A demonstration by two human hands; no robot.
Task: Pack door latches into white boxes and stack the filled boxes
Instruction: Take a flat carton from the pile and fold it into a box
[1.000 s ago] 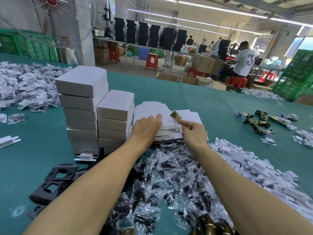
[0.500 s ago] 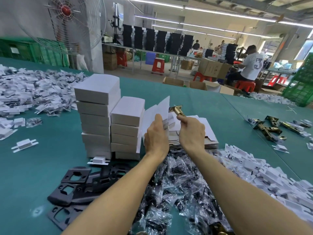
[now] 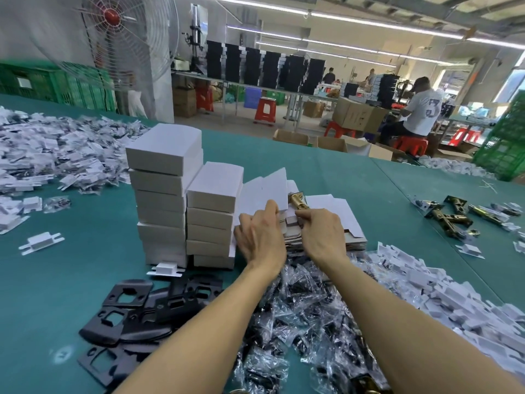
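Green bench (image 3: 71,280), centre: left hand (image 3: 260,237), fingers curled round the lower edge of a flat white box sheet (image 3: 267,191) that is tilted up on end. Right hand (image 3: 321,234) just beside it, fingers pinching a brass door latch (image 3: 297,201) whose end pokes up above them, close against the sheet. Beneath both hands: a pile of flat sheets (image 3: 343,220). Just left of the raised sheet: a shorter stack of closed white boxes (image 3: 213,211), and against that a taller stack (image 3: 162,194), crowding the left hand's outer side. Near edge: heap of clear-bagged parts (image 3: 306,322) under both forearms, with black plates (image 3: 133,305) to its left and white inserts (image 3: 426,285) to its right. Far right: loose brass latches (image 3: 451,214). Far left: drift of white pieces (image 3: 56,155). Behind: a caged fan (image 3: 122,38).
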